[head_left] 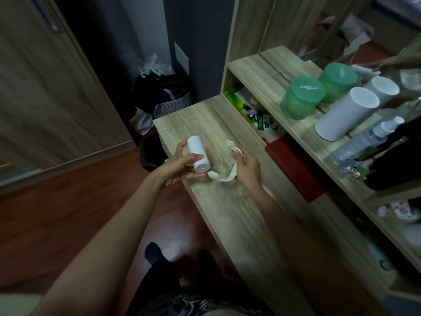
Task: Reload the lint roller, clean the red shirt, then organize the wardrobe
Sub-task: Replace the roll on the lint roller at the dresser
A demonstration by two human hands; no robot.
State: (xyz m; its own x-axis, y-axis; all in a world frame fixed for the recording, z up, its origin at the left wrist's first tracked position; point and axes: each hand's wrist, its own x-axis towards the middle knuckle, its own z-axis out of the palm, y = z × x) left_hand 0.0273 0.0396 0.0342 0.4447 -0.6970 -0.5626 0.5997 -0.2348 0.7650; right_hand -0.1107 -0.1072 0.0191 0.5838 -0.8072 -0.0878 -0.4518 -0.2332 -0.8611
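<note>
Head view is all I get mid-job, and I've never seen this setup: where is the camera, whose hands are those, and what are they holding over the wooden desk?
No machine here: one wide-angle camera worn on a person's head looks forward and down at their two bare hands. The left hand grips a white cylindrical roll. The right hand pinches a curled cream paper strip that ends close by the roll; whether it is attached, I cannot tell. Both hover over the light wooden desk top. On the shelf to the right stand a green translucent lidded jar and a tall white cylinder.
</note>
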